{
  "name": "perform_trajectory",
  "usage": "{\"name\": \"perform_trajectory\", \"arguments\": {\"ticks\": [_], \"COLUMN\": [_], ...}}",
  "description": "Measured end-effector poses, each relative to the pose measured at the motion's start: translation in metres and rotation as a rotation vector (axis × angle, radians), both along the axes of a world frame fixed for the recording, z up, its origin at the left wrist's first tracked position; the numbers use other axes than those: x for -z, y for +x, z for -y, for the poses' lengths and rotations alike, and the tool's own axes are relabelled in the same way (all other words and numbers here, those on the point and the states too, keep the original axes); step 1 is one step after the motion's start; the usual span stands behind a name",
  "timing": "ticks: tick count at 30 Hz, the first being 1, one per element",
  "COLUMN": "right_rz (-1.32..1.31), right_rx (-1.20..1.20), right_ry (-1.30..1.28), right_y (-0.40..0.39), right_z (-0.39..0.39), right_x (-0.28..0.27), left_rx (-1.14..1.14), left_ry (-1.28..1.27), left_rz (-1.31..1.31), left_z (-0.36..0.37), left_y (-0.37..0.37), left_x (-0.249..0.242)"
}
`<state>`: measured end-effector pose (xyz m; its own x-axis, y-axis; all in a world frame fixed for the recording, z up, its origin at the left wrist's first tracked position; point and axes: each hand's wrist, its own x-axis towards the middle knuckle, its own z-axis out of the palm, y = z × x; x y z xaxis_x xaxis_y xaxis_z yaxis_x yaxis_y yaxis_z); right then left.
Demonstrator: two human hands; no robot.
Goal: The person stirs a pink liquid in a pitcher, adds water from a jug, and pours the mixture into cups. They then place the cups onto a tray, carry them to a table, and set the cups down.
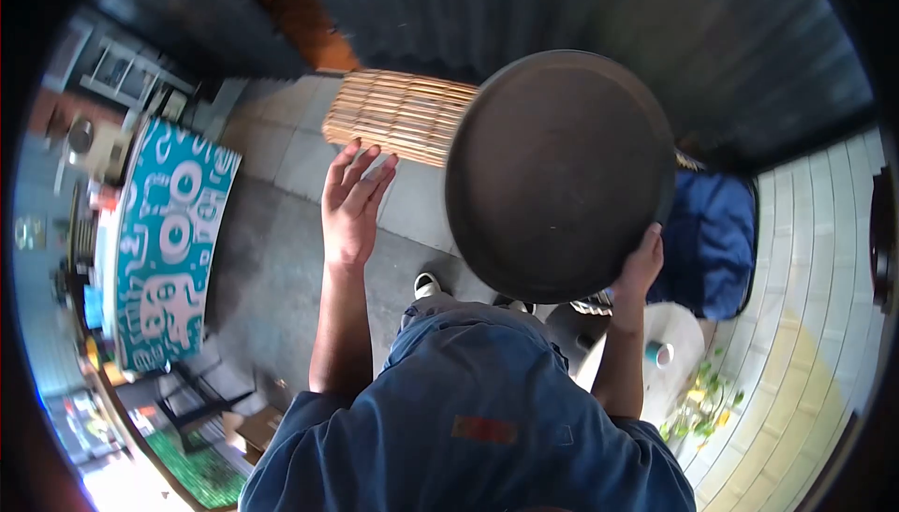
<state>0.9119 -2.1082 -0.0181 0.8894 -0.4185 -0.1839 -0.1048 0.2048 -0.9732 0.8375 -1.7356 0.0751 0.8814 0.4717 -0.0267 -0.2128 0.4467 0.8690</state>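
Observation:
A large round dark serving tray [562, 175] is held up in front of me, its flat face turned toward the camera. My right hand [641, 264] grips its lower right rim; the thumb shows at the edge and the other fingers are hidden behind it. My left hand [356, 203] is raised to the left of the tray, apart from it, fingers stretched out and holding nothing. Beyond my left fingertips is a slatted wooden bench [398, 109], whose right end is hidden by the tray.
A counter with a teal and white patterned front [173, 241] stands at left. To the right are a blue cushioned seat [707, 241], a round white table [682, 339] with a cup [659, 354], and a leafy plant [704, 400]. A dark corrugated wall [403, 7] runs behind the bench.

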Motion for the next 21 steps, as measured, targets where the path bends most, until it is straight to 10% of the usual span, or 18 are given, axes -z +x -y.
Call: {"name": "perform_trajectory", "arguments": {"ticks": [15,21], "right_rz": [0.009,-0.097], "right_rx": [-0.424,-0.564], "right_ry": [0.080,-0.316], "right_y": [0.038,0.065], "right_z": [-0.299,-0.396], "right_x": [-0.042,-0.048], "left_rx": [-0.363,-0.522], "left_ry": [-0.126,-0.150], "left_rz": [0.124,0.110], "left_z": [-0.224,-0.266], "left_y": [-0.096,-0.102], "left_x": [-0.017,-0.013]}}
